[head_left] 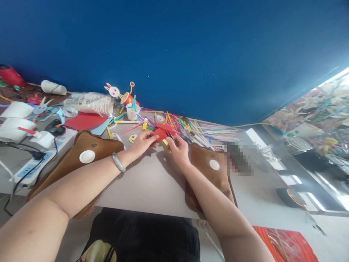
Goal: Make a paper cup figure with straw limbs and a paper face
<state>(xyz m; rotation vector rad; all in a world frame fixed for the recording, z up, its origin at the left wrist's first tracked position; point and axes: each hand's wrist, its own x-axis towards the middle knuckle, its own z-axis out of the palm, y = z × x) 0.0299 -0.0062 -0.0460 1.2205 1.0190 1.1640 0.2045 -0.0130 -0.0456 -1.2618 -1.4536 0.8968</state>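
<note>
Pinched in my left hand (145, 142) is a piece of red paper (160, 134), held above the table. My right hand (178, 147) grips a pair of scissors (170, 136), whose dark blades lie against the right part of the paper. The fingers of both hands are closed, and the two hands are a short way apart. Just beyond them a yellow glue stick (144, 124) stands upright. A round yellow smiley sticker (133, 138) lies left of my left hand. Loose coloured straws (188, 131) are heaped behind and to the right of my right hand.
Brown cushions (105, 145) (209, 174) lie under both forearms. At the left are a white power strip (29, 167) with cables, stacked paper cups (95, 106) and a red sheet (85, 121). A white cup (133, 112) holds straws. A blue wall (174, 54) rises behind the table.
</note>
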